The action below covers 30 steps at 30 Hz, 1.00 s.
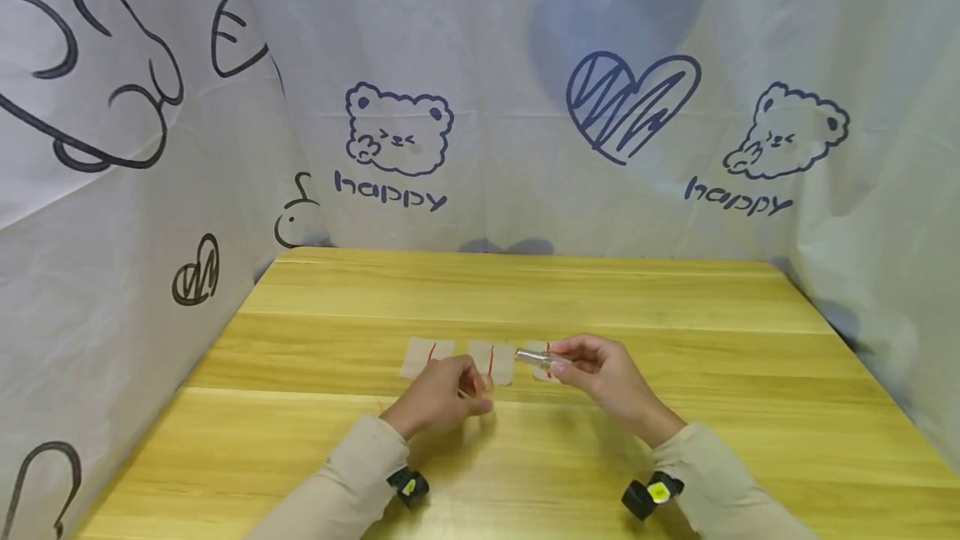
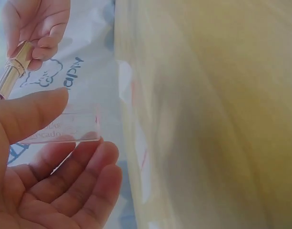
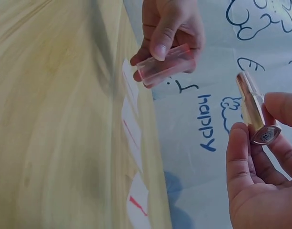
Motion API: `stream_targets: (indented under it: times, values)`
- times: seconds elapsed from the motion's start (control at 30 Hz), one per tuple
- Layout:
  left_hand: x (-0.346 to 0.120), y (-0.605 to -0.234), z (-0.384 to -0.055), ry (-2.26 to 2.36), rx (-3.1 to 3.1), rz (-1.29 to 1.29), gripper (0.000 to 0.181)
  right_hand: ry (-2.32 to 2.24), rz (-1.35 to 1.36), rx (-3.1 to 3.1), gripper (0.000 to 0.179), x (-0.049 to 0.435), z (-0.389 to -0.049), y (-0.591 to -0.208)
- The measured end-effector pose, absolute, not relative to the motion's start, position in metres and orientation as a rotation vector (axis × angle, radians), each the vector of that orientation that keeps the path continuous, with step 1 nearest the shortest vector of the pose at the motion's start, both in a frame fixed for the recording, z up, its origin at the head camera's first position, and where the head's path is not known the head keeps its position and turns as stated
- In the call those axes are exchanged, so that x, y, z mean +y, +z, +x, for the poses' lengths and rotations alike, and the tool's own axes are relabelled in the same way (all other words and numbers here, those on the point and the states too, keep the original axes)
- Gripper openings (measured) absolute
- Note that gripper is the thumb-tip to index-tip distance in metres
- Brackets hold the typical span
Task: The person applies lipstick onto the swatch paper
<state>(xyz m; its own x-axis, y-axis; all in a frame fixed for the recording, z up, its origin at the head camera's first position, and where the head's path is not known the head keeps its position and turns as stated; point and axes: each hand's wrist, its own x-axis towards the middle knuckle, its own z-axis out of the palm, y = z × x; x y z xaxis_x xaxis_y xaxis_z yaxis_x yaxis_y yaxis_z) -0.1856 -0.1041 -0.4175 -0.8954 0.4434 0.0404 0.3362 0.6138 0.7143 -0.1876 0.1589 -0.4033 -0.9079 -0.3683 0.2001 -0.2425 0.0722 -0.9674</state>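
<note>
My left hand (image 1: 442, 394) pinches a clear, pink-tinted lipstick cap (image 2: 84, 126) between thumb and fingers, and faint lettering shows on its side. In my right hand (image 1: 615, 377) is a shiny metallic lipstick tube (image 3: 252, 105), gripped near its base and pointing left toward the other hand. Cap and tube are apart, both held above the table. Beyond the hands, three pale paper pieces lie in a row: a left one (image 1: 415, 358), a middle one (image 1: 504, 367) and a right one (image 1: 538, 372). Each bears a red streak, and the hands partly cover the outer two.
The wooden table (image 1: 322, 440) runs back to white cloth walls (image 1: 495, 173) with drawn bears, hearts and lettering. On each wrist sits a dark strap with a yellow-marked device, like the one on the left wrist (image 1: 408, 487).
</note>
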Motion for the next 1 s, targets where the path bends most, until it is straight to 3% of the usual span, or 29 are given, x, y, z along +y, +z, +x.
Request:
stream_targets:
  times: [0.57,1.0]
  values:
    - [-0.092,-0.403,-0.177,1.162,2.92,0.949,0.015,-1.722,-0.786,2.398,0.021,0.152,-0.185,-0.396]
    - [-0.086,-0.405,-0.17,1.024,3.235,1.249,0.028,-1.681,-0.812,2.483,0.02,0.15,-0.181,-0.392]
